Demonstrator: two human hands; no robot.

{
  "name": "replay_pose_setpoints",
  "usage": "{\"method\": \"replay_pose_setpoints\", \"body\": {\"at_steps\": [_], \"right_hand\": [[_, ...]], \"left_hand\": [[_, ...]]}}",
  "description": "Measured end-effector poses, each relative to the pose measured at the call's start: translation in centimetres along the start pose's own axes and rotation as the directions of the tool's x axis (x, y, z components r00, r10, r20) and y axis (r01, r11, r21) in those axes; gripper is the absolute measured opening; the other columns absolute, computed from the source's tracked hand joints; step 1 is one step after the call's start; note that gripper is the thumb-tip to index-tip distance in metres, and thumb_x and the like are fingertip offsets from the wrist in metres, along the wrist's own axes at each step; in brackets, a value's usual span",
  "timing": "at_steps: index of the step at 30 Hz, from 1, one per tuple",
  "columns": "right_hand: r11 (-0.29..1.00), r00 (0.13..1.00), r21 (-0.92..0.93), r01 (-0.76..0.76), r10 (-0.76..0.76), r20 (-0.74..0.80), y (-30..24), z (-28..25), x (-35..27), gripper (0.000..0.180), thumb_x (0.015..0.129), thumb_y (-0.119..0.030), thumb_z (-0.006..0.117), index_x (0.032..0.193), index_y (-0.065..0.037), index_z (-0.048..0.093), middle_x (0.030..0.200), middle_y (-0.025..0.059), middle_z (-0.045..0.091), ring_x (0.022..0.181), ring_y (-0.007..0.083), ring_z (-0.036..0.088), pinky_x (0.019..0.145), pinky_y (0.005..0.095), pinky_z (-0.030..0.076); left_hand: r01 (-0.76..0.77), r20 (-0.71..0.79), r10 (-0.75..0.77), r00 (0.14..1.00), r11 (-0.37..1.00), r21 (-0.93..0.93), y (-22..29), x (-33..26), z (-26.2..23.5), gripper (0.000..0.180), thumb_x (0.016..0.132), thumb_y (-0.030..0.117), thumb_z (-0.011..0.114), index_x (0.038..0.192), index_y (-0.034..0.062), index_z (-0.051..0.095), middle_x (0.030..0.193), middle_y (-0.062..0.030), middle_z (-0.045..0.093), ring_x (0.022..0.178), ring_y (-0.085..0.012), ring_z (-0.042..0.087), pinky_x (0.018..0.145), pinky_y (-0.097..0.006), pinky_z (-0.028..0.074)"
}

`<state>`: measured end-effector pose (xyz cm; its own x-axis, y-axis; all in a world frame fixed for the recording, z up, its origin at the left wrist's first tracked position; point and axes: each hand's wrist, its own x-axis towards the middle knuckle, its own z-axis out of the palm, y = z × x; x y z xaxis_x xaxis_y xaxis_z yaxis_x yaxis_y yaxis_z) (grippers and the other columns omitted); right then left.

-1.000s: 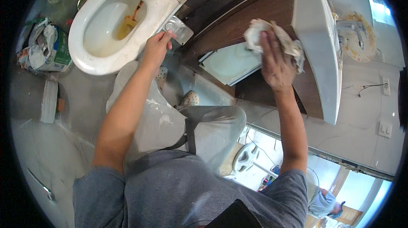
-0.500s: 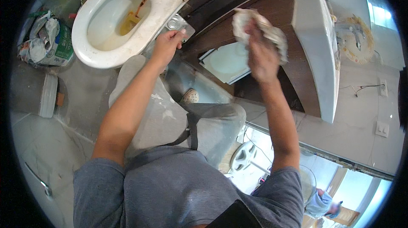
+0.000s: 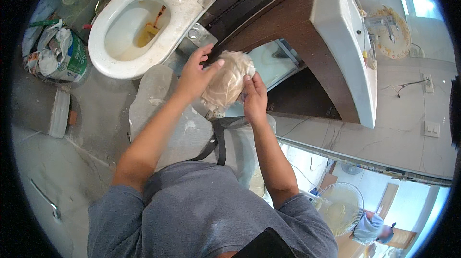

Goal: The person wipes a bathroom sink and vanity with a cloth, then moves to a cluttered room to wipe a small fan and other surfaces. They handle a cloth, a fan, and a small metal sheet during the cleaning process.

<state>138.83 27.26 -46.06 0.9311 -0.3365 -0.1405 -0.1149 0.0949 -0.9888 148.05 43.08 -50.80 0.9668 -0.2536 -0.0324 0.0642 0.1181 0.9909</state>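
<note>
In front of my lap hangs a crumpled beige-white rag (image 3: 229,79), spread out in a rounded shape. My right hand (image 3: 255,98) grips its right edge between thumb and fingers. At the rag's left side is my left hand (image 3: 194,76), its fingers apart and its thumb reaching toward the cloth; whether it touches cannot be made out. Beyond the rag stands a brown wooden vanity cabinet (image 3: 293,27) with a dusty front. A pale glass-like panel (image 3: 276,61) shows in its opening, partly hidden by the rag.
A white toilet (image 3: 103,63) with a yellow object (image 3: 146,36) in its bowl stands at left. A shiny metal container (image 3: 194,37) is beside it. A white washbasin (image 3: 343,42) tops the cabinet. A littered bag (image 3: 72,58) sits far left. Through the doorway are a fan (image 3: 338,207) and another person (image 3: 370,229).
My right hand has brought the rag down and left from the cabinet front to before my lap. My left hand has moved slightly right and down, its fingers opening beside the rag.
</note>
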Motion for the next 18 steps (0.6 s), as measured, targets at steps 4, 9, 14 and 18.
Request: {"method": "replay_pose_setpoints", "body": {"at_steps": [4, 9, 14, 18], "right_hand": [[0.993, 1.000, 0.110, -0.030, 0.029, 0.003, -3.6, 0.8, -1.3, 0.037, 0.104, -0.019, 0.051, 0.138, -0.003, 0.051, 0.123, 0.0035, 0.062, 0.105, 0.0108, 0.060, 0.089, 0.0273, 0.049], [0.975, 0.986, -0.192, 0.112, -0.085, 0.143, -9.7, -1.8, -2.1, 0.043, 0.099, -0.018, 0.059, 0.140, -0.005, 0.055, 0.119, 0.0057, 0.065, 0.103, 0.0123, 0.060, 0.093, 0.0306, 0.049], [0.477, 0.564, -0.692, 0.542, -0.817, -0.121, -25.5, -9.7, -2.8, 0.028, 0.098, -0.016, 0.058, 0.114, 0.004, 0.068, 0.104, 0.0140, 0.072, 0.093, 0.0204, 0.068, 0.076, 0.0311, 0.053], [0.270, 0.514, -0.872, 0.409, -0.857, -0.024, -31.3, -16.1, 0.9, 0.025, 0.102, -0.015, 0.055, 0.114, 0.002, 0.069, 0.104, 0.0115, 0.072, 0.093, 0.0178, 0.066, 0.077, 0.0305, 0.054]], "left_hand": [[-0.223, 0.075, 0.229, 0.970, 0.972, -0.079, 2.4, -2.6, 3.8, 0.053, 0.097, 0.031, 0.066, 0.138, 0.0024, 0.050, 0.121, -0.0114, 0.063, 0.111, -0.0173, 0.059, 0.096, -0.031, 0.047], [-0.022, 0.071, 0.060, 0.996, 0.892, -0.451, 6.2, -1.7, 6.8, 0.048, 0.102, 0.028, 0.057, 0.139, -0.0009, 0.048, 0.123, -0.0134, 0.062, 0.111, -0.0186, 0.060, 0.097, -0.033, 0.047], [-0.453, -0.054, 0.451, 0.891, 0.891, -0.026, 10.6, 4.3, 11.1, 0.043, 0.098, 0.026, 0.060, 0.132, 0.0004, 0.057, 0.126, -0.0199, 0.062, 0.117, -0.0341, 0.060, 0.102, -0.042, 0.044], [-0.637, -0.090, 0.650, 0.755, 0.759, 0.136, 12.6, 6.8, 15.6, 0.043, 0.098, 0.024, 0.056, 0.135, 0.0028, 0.055, 0.128, -0.0223, 0.062, 0.117, -0.0416, 0.059, 0.105, -0.044, 0.042]]}}
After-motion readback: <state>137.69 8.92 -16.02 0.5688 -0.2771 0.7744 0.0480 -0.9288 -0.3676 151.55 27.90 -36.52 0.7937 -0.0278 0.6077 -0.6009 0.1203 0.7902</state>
